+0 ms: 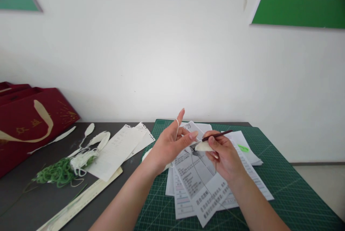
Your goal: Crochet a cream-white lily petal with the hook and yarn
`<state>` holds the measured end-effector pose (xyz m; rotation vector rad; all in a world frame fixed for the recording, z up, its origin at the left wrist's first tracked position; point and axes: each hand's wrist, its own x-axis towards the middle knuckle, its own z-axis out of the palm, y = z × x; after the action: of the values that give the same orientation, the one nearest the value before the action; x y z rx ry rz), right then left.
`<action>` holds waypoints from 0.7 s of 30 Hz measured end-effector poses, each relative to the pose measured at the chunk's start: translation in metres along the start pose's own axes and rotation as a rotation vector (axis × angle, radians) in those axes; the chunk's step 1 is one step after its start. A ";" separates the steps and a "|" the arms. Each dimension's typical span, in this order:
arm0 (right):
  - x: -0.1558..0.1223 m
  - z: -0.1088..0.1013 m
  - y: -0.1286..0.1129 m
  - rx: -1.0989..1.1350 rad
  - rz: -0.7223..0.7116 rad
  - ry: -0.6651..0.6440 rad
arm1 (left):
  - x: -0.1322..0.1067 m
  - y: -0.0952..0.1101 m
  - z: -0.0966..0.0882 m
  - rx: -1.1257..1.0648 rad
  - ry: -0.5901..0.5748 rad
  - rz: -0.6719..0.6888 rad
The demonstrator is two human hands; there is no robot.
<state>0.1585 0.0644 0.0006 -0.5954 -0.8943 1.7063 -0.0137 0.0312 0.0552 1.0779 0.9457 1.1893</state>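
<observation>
White yarn (177, 127) is looped over the raised index finger of my left hand (172, 143), whose other fingers curl in below. My right hand (223, 153) is closed on a crochet hook (219, 135) with a dark handle, its working end pointing left. A cream crocheted piece (205, 146) lies just under the hook, against the right fingers. A strand runs between the left hand and the hook. Both hands are above printed pattern sheets (194, 180) spread on a green cutting mat (285, 173). Part of a white yarn bundle (146, 155) shows behind the left wrist.
At left lie green yarn (55, 171), white yarn (82, 161), white crocheted petals (101, 138), notebook pages (115, 150) and a long ruler (83, 202). A red gift bag (29, 123) stands beyond. A bright green clip (243, 148) rests on papers at right. A white wall rises behind the table.
</observation>
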 end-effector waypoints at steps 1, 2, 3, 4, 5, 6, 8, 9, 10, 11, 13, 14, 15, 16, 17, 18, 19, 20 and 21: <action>0.000 -0.002 0.002 0.000 0.000 0.004 | 0.004 -0.003 -0.004 -0.052 0.020 -0.013; 0.000 -0.003 0.003 0.003 0.001 0.010 | 0.009 -0.006 -0.011 -0.080 0.032 -0.024; 0.000 -0.005 0.003 0.007 0.003 0.015 | 0.014 -0.010 -0.018 -0.095 0.028 -0.043; 0.000 -0.006 0.003 0.012 0.005 0.021 | 0.018 -0.014 -0.027 -0.109 0.019 -0.067; 0.000 -0.008 0.002 0.018 0.007 0.027 | 0.021 -0.018 -0.036 -0.117 0.003 -0.095; 0.000 -0.009 0.001 0.022 0.010 0.033 | 0.024 -0.022 -0.046 -0.118 -0.018 -0.126; -0.001 -0.011 -0.001 0.026 0.021 0.038 | 0.026 -0.029 -0.062 -0.100 -0.067 -0.198; -0.002 -0.011 -0.002 0.025 0.029 0.038 | 0.026 -0.031 -0.069 -0.082 -0.090 -0.232; -0.003 -0.011 -0.003 0.021 0.041 0.034 | 0.025 -0.033 -0.075 -0.073 -0.097 -0.247; -0.004 -0.011 -0.004 0.016 0.056 0.028 | 0.023 -0.034 -0.081 -0.072 -0.096 -0.248; -0.006 -0.009 -0.005 0.003 0.089 0.007 | 0.021 -0.034 -0.091 -0.091 -0.072 -0.210; -0.008 -0.007 -0.006 -0.002 0.103 -0.004 | 0.020 -0.034 -0.095 -0.101 -0.057 -0.189; -0.009 -0.005 -0.007 -0.007 0.114 -0.014 | 0.019 -0.034 -0.099 -0.104 -0.046 -0.176; -0.010 -0.003 -0.007 -0.011 0.122 -0.022 | 0.019 -0.034 -0.103 -0.094 -0.043 -0.180; -0.011 -0.002 -0.008 -0.014 0.127 -0.027 | 0.019 -0.034 -0.105 -0.071 -0.048 -0.199; -0.012 0.000 -0.009 -0.018 0.132 -0.031 | 0.018 -0.034 -0.105 -0.035 -0.058 -0.227; -0.013 0.002 -0.010 -0.023 0.138 -0.035 | 0.018 -0.034 -0.102 0.010 -0.069 -0.258; -0.013 0.003 -0.010 -0.027 0.143 -0.038 | 0.018 -0.034 -0.097 0.061 -0.077 -0.284; -0.013 0.004 -0.010 -0.031 0.148 -0.040 | 0.017 -0.034 -0.088 0.111 -0.076 -0.293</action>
<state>0.1649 0.0525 0.0108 -0.6639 -0.9256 1.8460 -0.0884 0.0588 0.0015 1.0237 1.0795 0.8588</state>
